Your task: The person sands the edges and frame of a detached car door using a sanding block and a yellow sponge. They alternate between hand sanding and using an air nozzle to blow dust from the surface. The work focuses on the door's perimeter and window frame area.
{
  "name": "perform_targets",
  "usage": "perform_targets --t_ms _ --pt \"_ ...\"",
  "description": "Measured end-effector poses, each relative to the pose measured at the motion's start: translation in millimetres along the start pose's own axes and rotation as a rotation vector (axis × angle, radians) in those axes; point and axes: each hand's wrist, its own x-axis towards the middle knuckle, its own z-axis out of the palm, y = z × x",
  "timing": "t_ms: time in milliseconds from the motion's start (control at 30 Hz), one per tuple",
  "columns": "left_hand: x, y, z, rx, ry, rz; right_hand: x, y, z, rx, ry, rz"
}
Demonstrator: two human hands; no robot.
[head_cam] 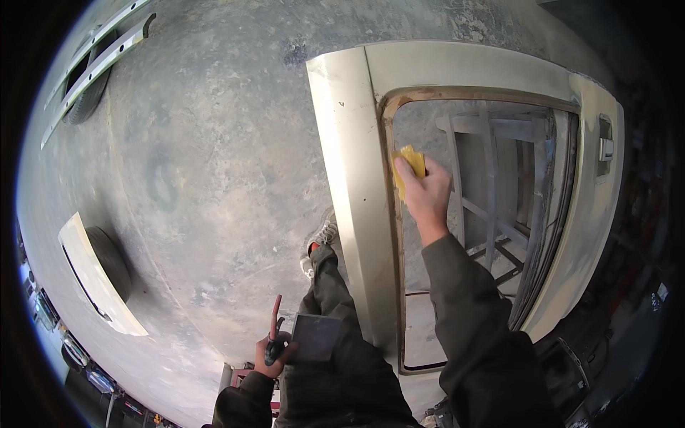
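Note:
My right hand (428, 187) grips a yellow sheet of sandpaper (411, 166), thumb on top, at the inner edge of the window opening in a cream vehicle door (348, 176). Brown, bare-looking patches run along the rim of that opening. Low in the view, my left hand (271, 356) holds a black tool (275, 345) with a red hose or handle (276, 315) rising from it. Against its fingers lies a dark, flat square pad (316, 338), in front of my trouser leg. How the pad joins the tool cannot be told.
A metal frame (488, 176) shows through the door's opening. At the left, a cream panel (99, 278) leans on a tyre (109, 257), and long pale strips (99, 67) lie over another tyre (88, 101). My shoe (322, 232) is on the concrete floor (214, 160) beside the door.

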Motion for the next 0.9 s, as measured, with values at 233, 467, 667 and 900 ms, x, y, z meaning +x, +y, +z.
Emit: perform_targets --t_ms 233,467,667,900 --pt "-1 2 -5 0.087 -0.032 -0.025 1 -6 10 -0.017 0.09 0.041" --pt "-2 -4 -7 0.091 -0.012 -0.022 12 3 13 0.042 0.098 -0.151" --pt "-1 -7 -3 0.035 -0.009 -0.024 -20 9 -22 0.124 -0.1 0.149" --pt "-1 -6 -5 0.099 -0.019 -0.046 1 -1 12 0.103 0.036 0.042"
